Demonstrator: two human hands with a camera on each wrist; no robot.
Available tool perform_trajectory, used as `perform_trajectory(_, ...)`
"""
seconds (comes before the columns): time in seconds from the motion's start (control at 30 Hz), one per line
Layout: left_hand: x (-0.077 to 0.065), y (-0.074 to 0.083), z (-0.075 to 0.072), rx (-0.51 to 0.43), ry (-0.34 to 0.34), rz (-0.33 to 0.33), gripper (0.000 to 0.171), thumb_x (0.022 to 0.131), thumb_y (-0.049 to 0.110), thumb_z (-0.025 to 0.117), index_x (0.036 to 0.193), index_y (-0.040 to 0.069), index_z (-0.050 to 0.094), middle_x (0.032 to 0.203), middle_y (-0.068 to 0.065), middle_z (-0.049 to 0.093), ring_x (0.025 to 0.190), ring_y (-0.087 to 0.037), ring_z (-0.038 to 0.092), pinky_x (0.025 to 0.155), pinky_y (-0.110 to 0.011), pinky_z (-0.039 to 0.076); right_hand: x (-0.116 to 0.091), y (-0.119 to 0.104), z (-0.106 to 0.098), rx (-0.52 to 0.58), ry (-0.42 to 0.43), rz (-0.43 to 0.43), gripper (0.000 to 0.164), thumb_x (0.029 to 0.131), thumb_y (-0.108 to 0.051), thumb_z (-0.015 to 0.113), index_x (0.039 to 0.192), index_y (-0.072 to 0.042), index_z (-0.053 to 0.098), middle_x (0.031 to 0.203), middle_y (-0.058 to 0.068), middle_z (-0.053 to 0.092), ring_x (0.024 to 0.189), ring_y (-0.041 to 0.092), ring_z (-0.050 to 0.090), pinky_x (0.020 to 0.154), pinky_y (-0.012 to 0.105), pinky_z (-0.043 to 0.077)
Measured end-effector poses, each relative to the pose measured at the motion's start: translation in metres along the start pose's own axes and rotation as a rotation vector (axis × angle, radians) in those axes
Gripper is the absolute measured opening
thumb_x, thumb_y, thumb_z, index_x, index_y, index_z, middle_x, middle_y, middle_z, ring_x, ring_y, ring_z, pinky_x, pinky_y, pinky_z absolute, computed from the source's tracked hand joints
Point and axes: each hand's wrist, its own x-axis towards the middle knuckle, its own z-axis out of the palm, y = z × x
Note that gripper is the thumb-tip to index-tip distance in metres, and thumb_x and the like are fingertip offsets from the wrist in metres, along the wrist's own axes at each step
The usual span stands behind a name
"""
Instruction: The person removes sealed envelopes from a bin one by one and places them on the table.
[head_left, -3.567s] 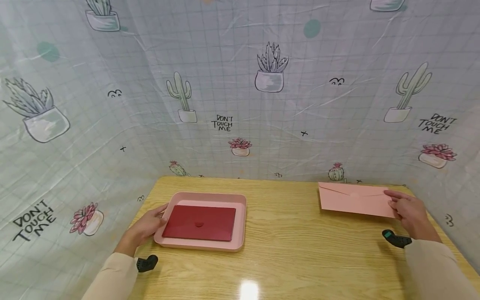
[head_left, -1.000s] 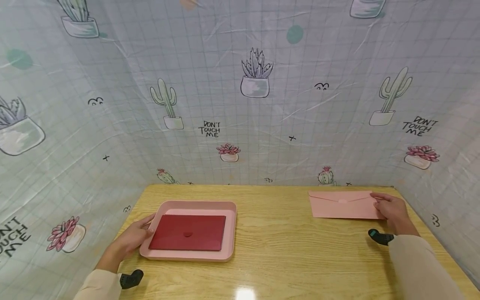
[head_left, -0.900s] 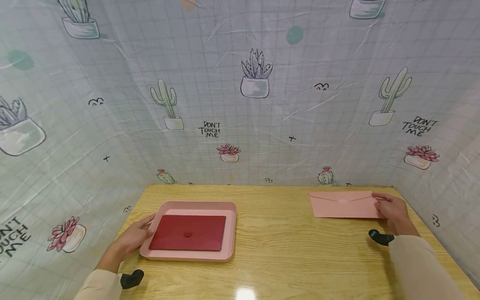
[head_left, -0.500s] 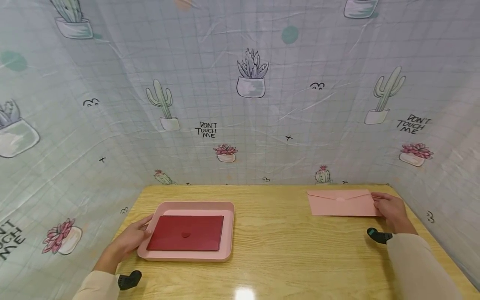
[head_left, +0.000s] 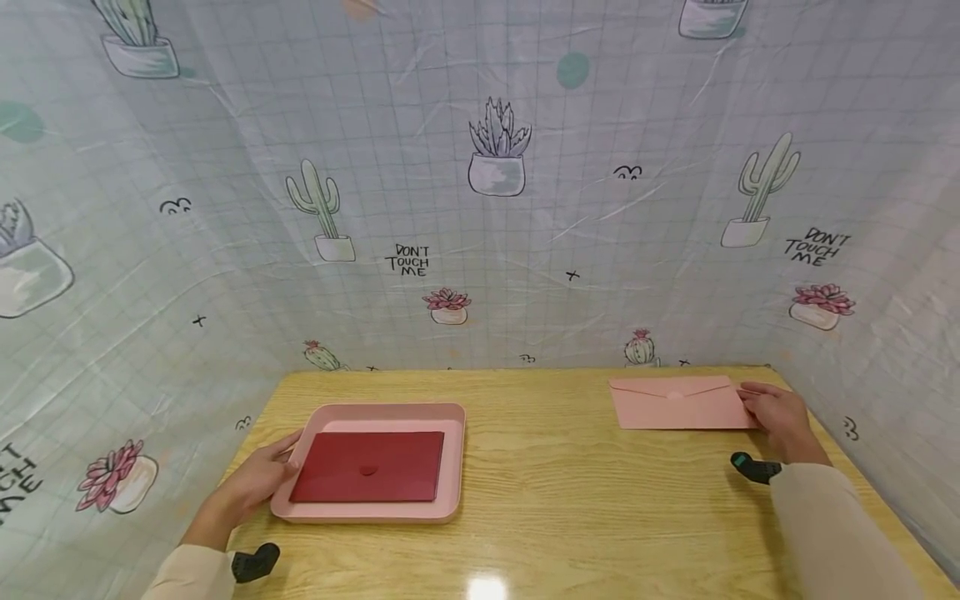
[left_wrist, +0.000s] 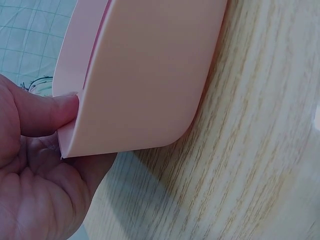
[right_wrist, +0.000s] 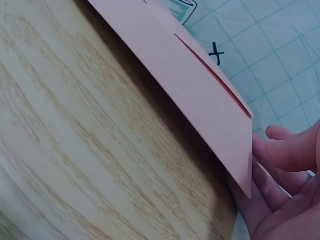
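Note:
At the left of the head view, a shallow pink tray stands on the table with a dark red envelope lying in it. My left hand grips the tray's left side, the thumb over the rim and the fingers under its corner. A pink envelope lies flap side up near the back right of the table. My right hand is at this envelope's right end. In the right wrist view its thumb stands off the paper, and the other fingers extend by and under the corner.
A wooden table carries everything, with a stretch of bare wood between tray and pink envelope. A printed cactus cloth rises along the back and both sides. Dark devices are strapped at the wrists.
The pink envelope, tilted up in my right hand at first, has come down to the table. The right thumb and fingers have loosened from it. My left hand keeps its hold on the tray.

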Motion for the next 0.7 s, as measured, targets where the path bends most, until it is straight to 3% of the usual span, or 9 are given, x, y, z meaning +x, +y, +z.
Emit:
perform_trajectory(0.2, -0.0012, -0.0010, -0.0002, -0.006, -0.006, 0.008, 0.067, 0.108, 0.002, 0.039, 0.166, 0.001, 0.007, 0.165, -0.041, 0.019, 0.150, -0.057, 0.033, 0.113, -0.058, 0.047, -0.0007, 0.0002, -0.0012, 0.019, -0.024, -0.023, 0.059, 0.105, -0.002, 0.042, 0.162, 0.005, 0.026, 0.080, -0.036, 0.058, 0.073, -0.019, 0.056, 0.070, 0.013, 0.057)
perform_trajectory(0.43, -0.0007, -0.0017, -0.0016, -0.002, -0.010, 0.020, 0.066, 0.108, 0.002, 0.038, 0.166, 0.000, 0.007, 0.164, -0.040, 0.020, 0.150, -0.056, 0.034, 0.113, -0.057, 0.048, 0.0005, 0.0024, -0.0022, -0.024, 0.006, -0.023, 0.057, 0.106, -0.004, 0.044, 0.160, 0.006, 0.031, 0.080, -0.035, 0.057, 0.073, -0.020, 0.055, 0.069, 0.011, 0.055)
perform_trajectory(0.7, 0.0017, -0.0028, -0.0021, -0.012, -0.020, 0.018, 0.066, 0.107, 0.000, 0.036, 0.166, -0.001, 0.005, 0.165, -0.040, 0.018, 0.151, -0.055, 0.033, 0.115, -0.059, 0.046, -0.0027, 0.0043, -0.0088, 0.015, -0.038, -0.062, 0.057, 0.107, -0.005, 0.044, 0.160, 0.011, 0.027, 0.081, -0.036, 0.056, 0.076, -0.018, 0.060, 0.073, 0.013, 0.058)
